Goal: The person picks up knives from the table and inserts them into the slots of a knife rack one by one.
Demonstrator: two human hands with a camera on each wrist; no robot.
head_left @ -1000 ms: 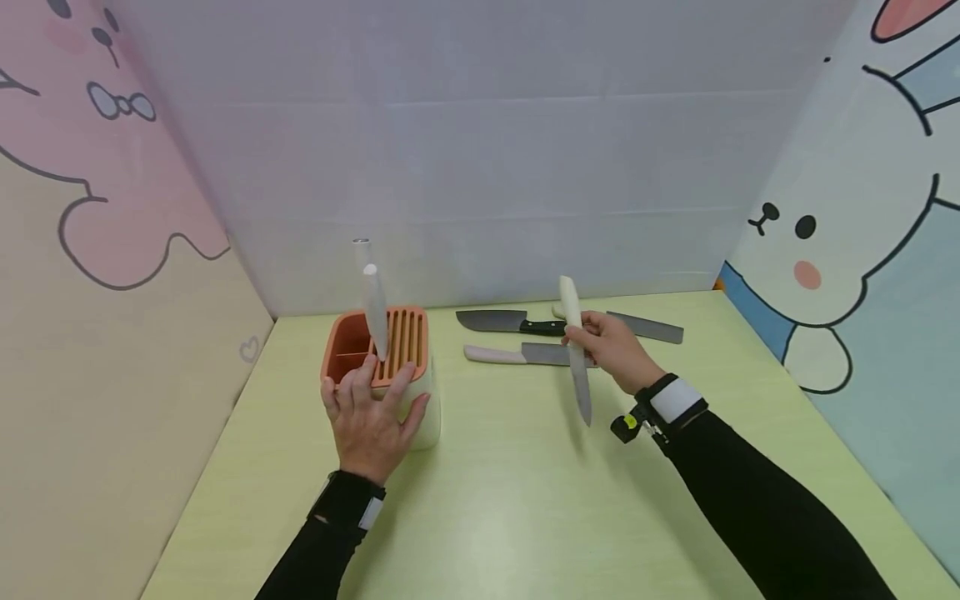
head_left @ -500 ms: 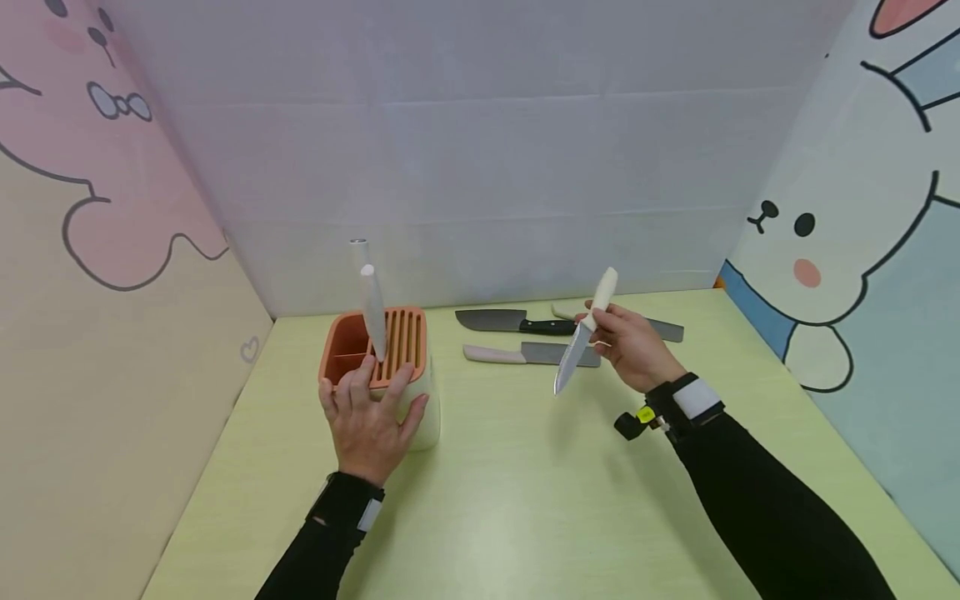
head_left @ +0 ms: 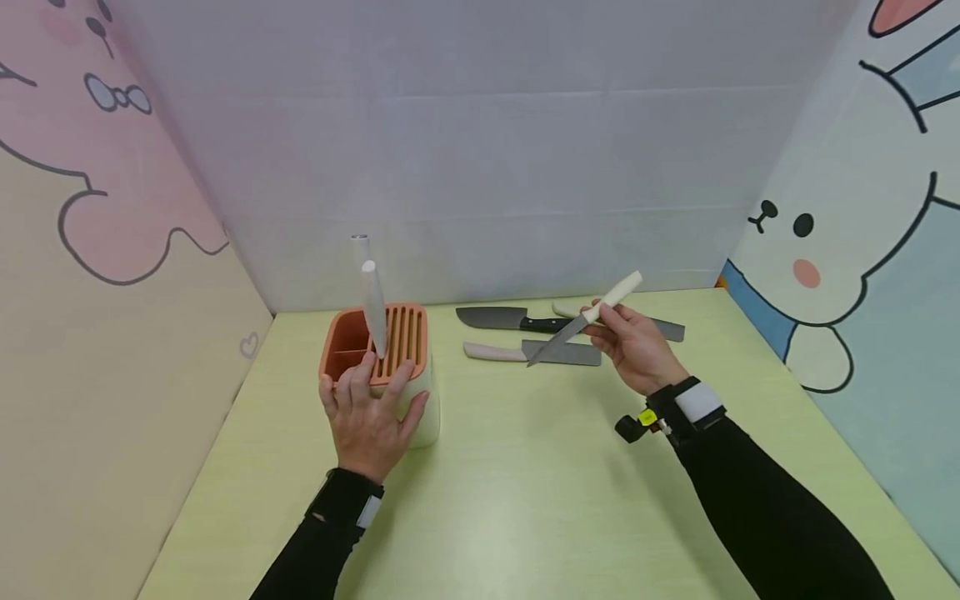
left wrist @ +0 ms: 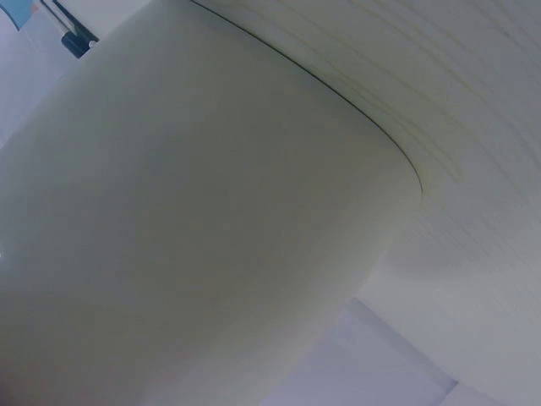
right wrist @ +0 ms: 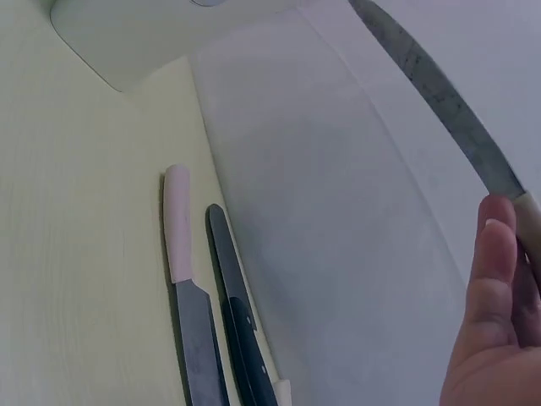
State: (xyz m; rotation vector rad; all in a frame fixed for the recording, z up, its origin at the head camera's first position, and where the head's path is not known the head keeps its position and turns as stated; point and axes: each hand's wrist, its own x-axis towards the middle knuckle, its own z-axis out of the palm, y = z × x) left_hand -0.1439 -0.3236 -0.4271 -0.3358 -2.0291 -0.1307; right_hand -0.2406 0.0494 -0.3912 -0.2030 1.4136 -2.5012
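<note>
In the head view my right hand [head_left: 633,348] pinches a white-handled knife [head_left: 618,292] where handle meets blade, above the table. The handle points up and right, the blade down and left. In the right wrist view its blade [right wrist: 448,106] rises from the fingers. My left hand [head_left: 371,425] lies with spread fingers on the front rim of a cream knife holder [head_left: 426,417] with an orange slotted top. A white-handled knife [head_left: 375,304] stands in a slot. Behind it rises another pale handle [head_left: 361,247]. The left wrist view shows only the holder's wall [left wrist: 211,194] up close.
Beyond the right hand lie a black-handled knife [head_left: 491,318], a pinkish-handled cleaver [head_left: 495,353] and a pale-handled cleaver [head_left: 667,330], partly hidden by the hand. A pale back wall [head_left: 480,167] closes the table's far edge, with printed side walls left and right.
My right hand has moved slightly right and turned the knife: its blade swung from pointing down toward me to pointing left. The left hand stays on the holder.
</note>
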